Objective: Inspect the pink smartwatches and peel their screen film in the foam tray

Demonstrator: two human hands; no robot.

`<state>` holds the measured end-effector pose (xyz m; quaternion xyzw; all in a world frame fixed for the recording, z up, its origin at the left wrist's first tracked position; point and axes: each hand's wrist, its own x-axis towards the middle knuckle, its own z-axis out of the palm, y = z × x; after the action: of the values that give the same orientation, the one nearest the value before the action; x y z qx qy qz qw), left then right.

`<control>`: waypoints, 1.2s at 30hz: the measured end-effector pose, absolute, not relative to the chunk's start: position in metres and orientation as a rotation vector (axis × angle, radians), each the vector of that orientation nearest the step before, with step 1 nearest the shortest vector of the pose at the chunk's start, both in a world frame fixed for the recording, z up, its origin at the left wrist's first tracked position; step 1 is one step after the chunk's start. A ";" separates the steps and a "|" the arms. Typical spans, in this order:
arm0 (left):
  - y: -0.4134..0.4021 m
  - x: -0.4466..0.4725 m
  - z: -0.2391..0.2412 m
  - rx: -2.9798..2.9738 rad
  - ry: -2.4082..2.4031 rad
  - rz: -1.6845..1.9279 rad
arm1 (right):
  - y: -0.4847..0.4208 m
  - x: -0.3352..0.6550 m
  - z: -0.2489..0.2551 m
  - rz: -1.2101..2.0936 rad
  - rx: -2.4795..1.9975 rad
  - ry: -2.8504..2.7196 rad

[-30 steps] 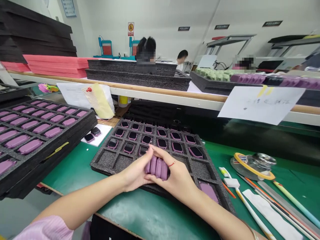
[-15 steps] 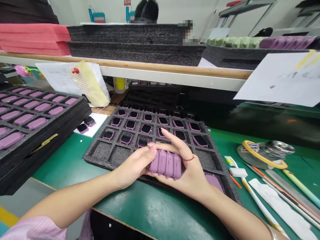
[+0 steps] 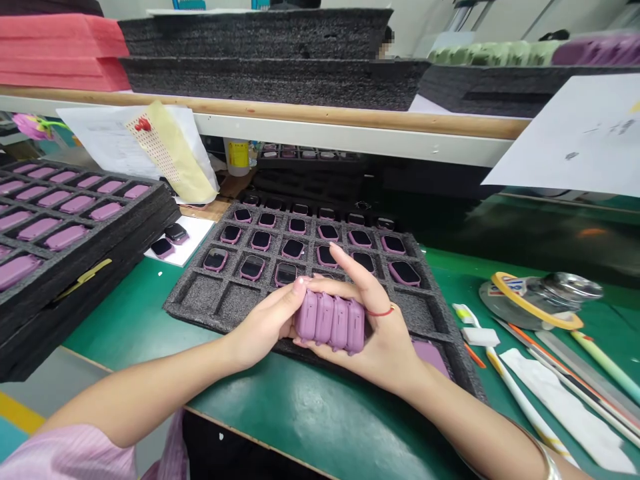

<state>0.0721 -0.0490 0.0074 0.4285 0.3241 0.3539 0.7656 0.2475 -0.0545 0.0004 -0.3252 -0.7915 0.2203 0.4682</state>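
Looks like the left hand [image 3: 263, 323] and right hand [image 3: 390, 343] are both wrapped round that row of purple cases [image 3: 331, 323], squeezing from either end probably so none slip out, with the foam tray [image 3: 199, 295] just below and beyond them.

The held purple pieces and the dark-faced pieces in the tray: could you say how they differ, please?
The held purple pieces sit side by side between the left hand and right hand; the dark-faced pieces lie in separate compartments of the tray. The held purple pieces show narrow sides; the dark-faced pieces lie face up. Both show purple.
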 end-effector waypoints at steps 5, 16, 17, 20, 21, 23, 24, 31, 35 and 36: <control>-0.048 0.073 0.005 0.901 0.689 0.781 | -0.055 0.248 0.001 0.495 -0.807 -1.951; -0.050 0.071 0.017 1.265 0.752 0.760 | -0.053 0.245 -0.001 0.534 -0.718 -1.975; -0.049 0.070 0.017 1.293 0.733 0.747 | -0.054 0.245 -0.001 0.532 -0.706 -1.980; -0.045 0.067 0.018 1.385 0.663 0.703 | -0.054 0.245 -0.002 0.509 -0.664 -2.003; -0.044 0.066 0.019 1.411 0.645 0.685 | -0.055 0.245 -0.002 0.492 -0.657 -2.018; -0.042 0.065 0.019 1.442 0.624 0.667 | -0.056 0.245 -0.002 0.447 -0.653 -2.046; -0.042 0.065 0.019 1.443 0.615 0.671 | -0.057 0.244 -0.002 0.422 -0.655 -2.065; -0.045 0.070 0.016 1.400 0.662 0.786 | -0.057 0.241 -0.001 0.403 -0.645 -2.112; -0.047 0.071 0.015 1.388 0.668 0.779 | -0.057 0.242 -0.001 0.508 -0.668 -2.058; -0.048 0.071 0.014 1.385 0.673 0.782 | -0.057 0.242 -0.002 0.534 -0.667 -2.042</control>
<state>0.0715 -0.0478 0.0143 0.6095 0.2964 0.3443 0.6497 0.2418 -0.0567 -0.0016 -0.2696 -0.8249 0.2156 0.4476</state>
